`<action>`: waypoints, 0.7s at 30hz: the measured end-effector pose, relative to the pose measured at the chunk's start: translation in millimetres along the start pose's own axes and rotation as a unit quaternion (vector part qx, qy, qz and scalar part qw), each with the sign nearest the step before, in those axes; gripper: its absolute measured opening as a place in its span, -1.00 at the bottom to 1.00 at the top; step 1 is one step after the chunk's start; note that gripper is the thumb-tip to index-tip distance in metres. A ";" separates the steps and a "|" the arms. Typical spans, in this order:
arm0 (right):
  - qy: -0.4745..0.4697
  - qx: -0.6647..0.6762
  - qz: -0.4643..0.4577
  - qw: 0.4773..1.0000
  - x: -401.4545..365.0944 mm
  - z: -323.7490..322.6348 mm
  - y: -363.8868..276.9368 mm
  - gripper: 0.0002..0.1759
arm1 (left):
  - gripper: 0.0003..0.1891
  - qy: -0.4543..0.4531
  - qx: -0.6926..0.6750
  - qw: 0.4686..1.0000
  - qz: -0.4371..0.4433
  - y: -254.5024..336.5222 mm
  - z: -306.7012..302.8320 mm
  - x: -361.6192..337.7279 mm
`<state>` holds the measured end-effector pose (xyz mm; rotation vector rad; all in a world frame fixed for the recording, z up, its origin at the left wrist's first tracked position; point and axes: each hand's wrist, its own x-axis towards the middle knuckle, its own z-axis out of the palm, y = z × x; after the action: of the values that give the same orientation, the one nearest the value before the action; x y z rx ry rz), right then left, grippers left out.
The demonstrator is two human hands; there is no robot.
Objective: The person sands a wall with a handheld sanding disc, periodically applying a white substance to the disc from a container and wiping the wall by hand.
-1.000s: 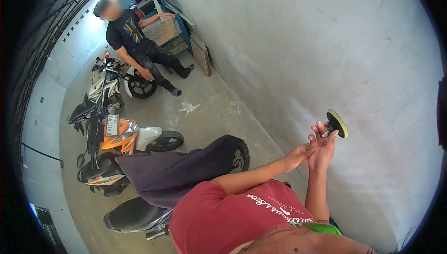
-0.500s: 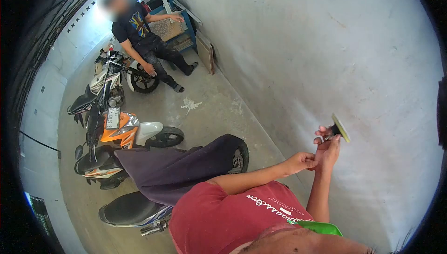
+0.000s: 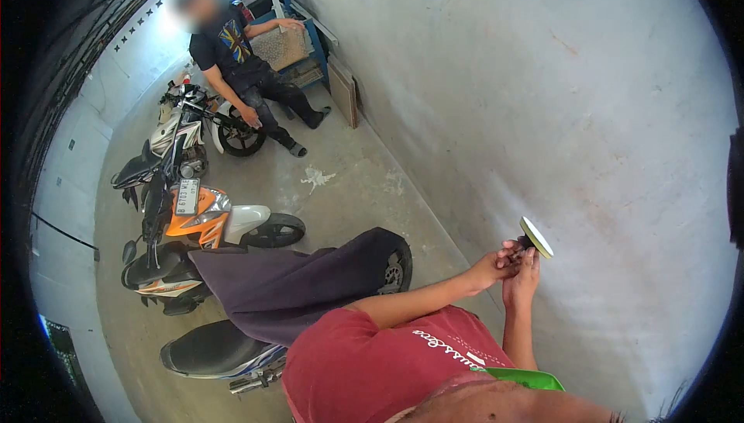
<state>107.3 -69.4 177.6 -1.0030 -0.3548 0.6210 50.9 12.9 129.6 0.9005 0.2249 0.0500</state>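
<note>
A round pad (image 3: pixel 539 238) with a white face, a yellow-green rim and a dark hub behind it is held up before the wall. It looks like a sanding or polishing pad. My right hand (image 3: pixel 521 282) holds it from below, fingers bent around the dark hub. From the left, my left hand (image 3: pixel 488 269) meets the right one, its fingers closed at the hub. The fingers overlap there, so their exact grip is partly hidden.
A pale wall (image 3: pixel 604 113) rises on the right. A motorbike under a dark cloth (image 3: pixel 302 279) stands close on my left, with an orange motorbike (image 3: pixel 201 217) and a white one (image 3: pixel 167 136) beyond. Another person (image 3: pixel 232 51) sits by a blue cabinet (image 3: pixel 314 51).
My right hand has come down and left with the pad, whose white face now shows more. My left hand has shifted from the right wrist to the pad's hub.
</note>
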 end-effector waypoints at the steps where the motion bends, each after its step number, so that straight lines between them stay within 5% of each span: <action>1: 0.003 0.007 -0.004 1.000 -0.6 -0.5 0.5 -0.55 | -0.56 0.000 0.033 0.999 0.003 -0.6 0.0 -0.2; 21: 0.002 -0.081 -0.006 0.997 -11.1 -18.9 13.1 -0.61 | -0.56 0.031 0.045 0.997 0.056 -14.4 2.3 -1.3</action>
<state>104.8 -84.0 156.8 -1.1569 -0.4131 0.5868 49.4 2.1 120.0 1.0022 0.2362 0.1737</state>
